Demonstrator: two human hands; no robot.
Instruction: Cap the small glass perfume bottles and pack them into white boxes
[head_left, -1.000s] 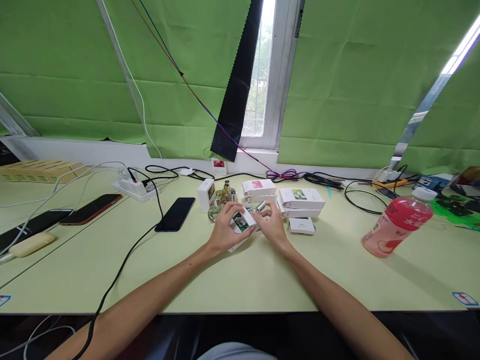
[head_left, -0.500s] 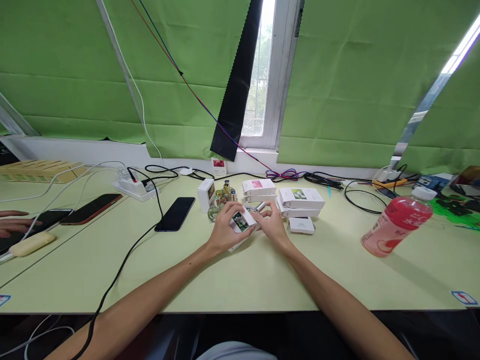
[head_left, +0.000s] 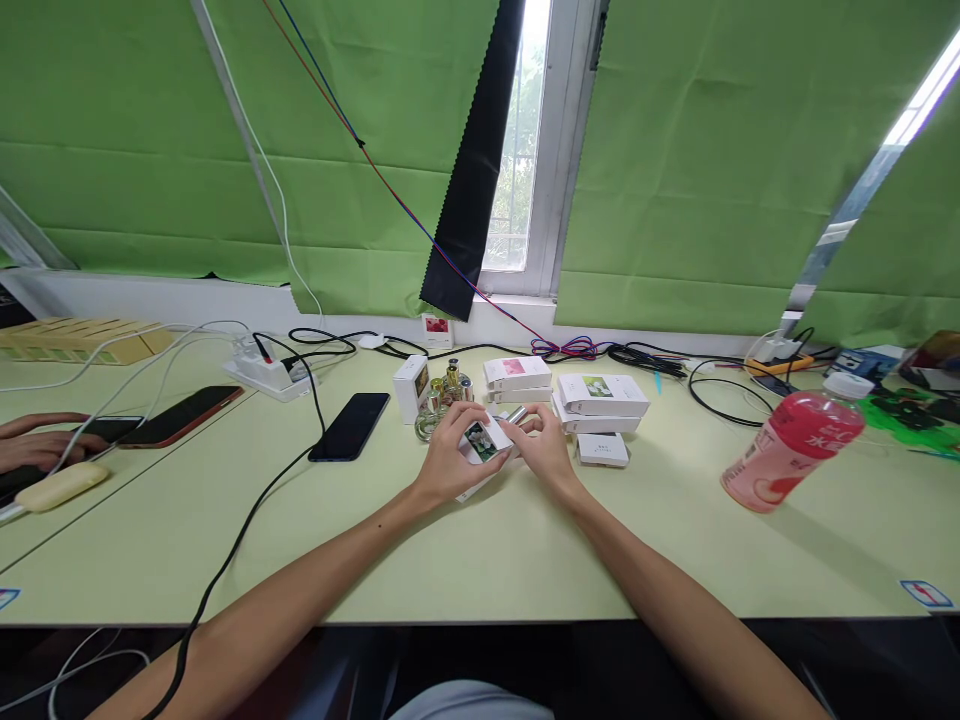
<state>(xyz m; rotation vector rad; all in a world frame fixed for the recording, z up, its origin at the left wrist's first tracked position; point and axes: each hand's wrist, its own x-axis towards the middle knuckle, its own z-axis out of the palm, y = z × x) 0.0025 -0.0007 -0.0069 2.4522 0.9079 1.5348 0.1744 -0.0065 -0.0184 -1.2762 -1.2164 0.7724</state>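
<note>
My left hand is closed around a small white carton with a dark green and white flower picture on its face. At the carton's right end, my right hand pinches a small perfume bottle with a shiny silver cap; its lower part is hidden by the fingers and carton. Just behind my left hand stand several glass perfume bottles with gold and silver tops. An upright white carton is beside them.
White cartons are stacked behind my hands and to the right, with a smaller box in front. A black phone lies left. A pink drink bottle stands right. Another person's hand is far left, and a black cable crosses the table.
My hands, the carton and the perfume bottle are almost unchanged. At the far left, the other person's hand reaches further onto the table, over a phone.
</note>
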